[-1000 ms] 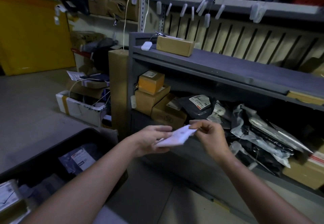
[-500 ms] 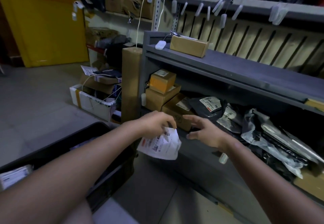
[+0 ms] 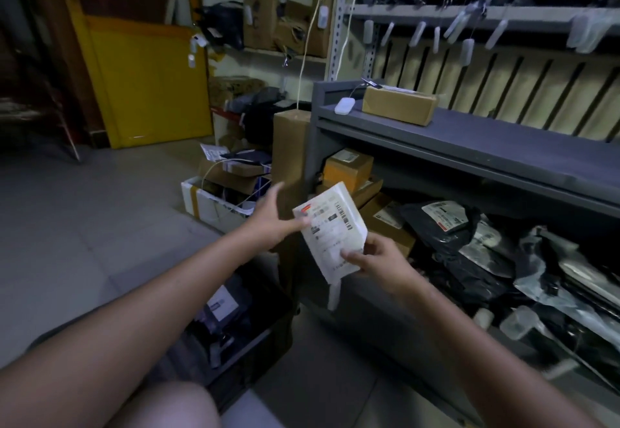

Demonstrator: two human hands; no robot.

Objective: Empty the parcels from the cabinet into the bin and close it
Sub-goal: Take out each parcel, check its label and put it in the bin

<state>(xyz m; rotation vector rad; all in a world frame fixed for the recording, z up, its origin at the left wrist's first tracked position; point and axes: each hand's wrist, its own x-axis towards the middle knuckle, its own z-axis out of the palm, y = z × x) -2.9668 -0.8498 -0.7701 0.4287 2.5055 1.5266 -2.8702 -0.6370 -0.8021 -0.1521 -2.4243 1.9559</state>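
Note:
A white parcel [image 3: 332, 229] with a printed label facing me is held upright in front of the grey cabinet [image 3: 469, 146]. My right hand [image 3: 375, 260] grips its lower right corner, thumb on the label. My left hand [image 3: 275, 221] is spread with straight fingers, its thumb touching the parcel's upper left edge. The black bin [image 3: 268, 337] stands on the floor below my left forearm, with several parcels inside. The cabinet's lower shelf holds brown boxes [image 3: 349, 169] and dark and clear plastic mailers [image 3: 446, 226].
A brown box [image 3: 399, 105] and a small white device [image 3: 345, 105] lie on the cabinet top. A tall cardboard box [image 3: 290, 149] stands against the cabinet's left side. A white crate [image 3: 208, 203] of parcels sits on the floor behind it. My knee [image 3: 164, 407] is at the bottom.
The parcel went from hanging in my left hand to upright in my right hand. My left hand opened and now only touches it. The view turned left.

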